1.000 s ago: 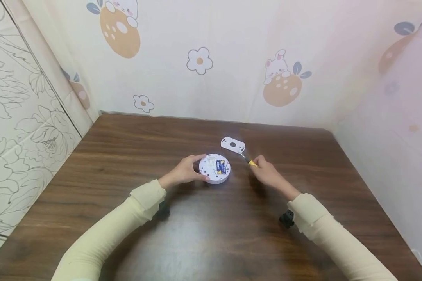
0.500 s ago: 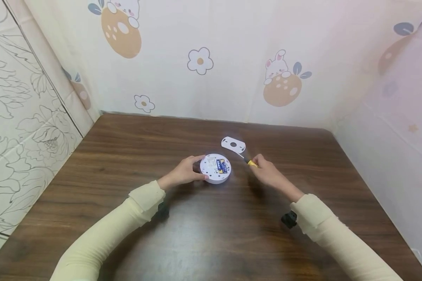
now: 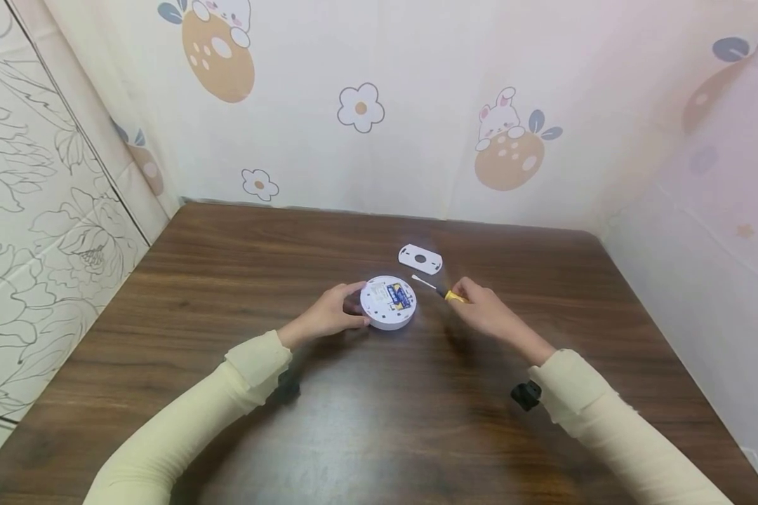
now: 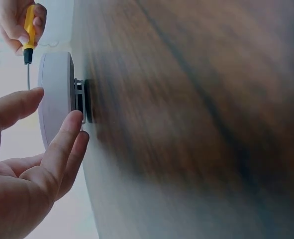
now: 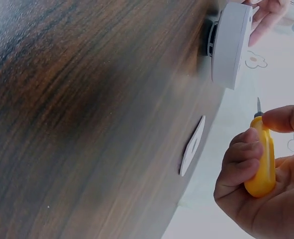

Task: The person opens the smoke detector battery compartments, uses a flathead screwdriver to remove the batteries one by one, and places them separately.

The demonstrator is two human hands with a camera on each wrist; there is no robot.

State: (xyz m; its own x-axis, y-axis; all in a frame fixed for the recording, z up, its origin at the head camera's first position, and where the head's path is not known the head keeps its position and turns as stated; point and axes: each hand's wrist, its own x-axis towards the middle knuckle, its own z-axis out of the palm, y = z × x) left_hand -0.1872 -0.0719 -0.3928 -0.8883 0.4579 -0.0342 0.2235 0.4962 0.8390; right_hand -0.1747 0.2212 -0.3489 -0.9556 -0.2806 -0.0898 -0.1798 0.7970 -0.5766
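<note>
A round white smoke detector (image 3: pixel 377 310) sits on the table, its back up, with a blue and yellow battery (image 3: pixel 401 297) showing in it. My left hand (image 3: pixel 328 311) holds its left edge, the thumb and fingers spread around the rim. In the left wrist view, a dark slotted vent (image 4: pixel 79 99) shows between the body and the tabletop. My right hand (image 3: pixel 485 310) grips a screwdriver (image 5: pixel 261 172) by its yellow handle. The metal shaft points left, its tip just off the detector's upper right edge.
A white mounting plate (image 3: pixel 408 257) with a round center hole lies flat behind the detector. The brown wooden table (image 3: pixel 366 421) ends at a patterned curtain (image 3: pixel 417 161) at the back. More curtain hangs at both sides.
The screwdriver tip has swung left, from beside the mounting plate toward the detector. The detector has turned slightly under my left hand. The plate stays put.
</note>
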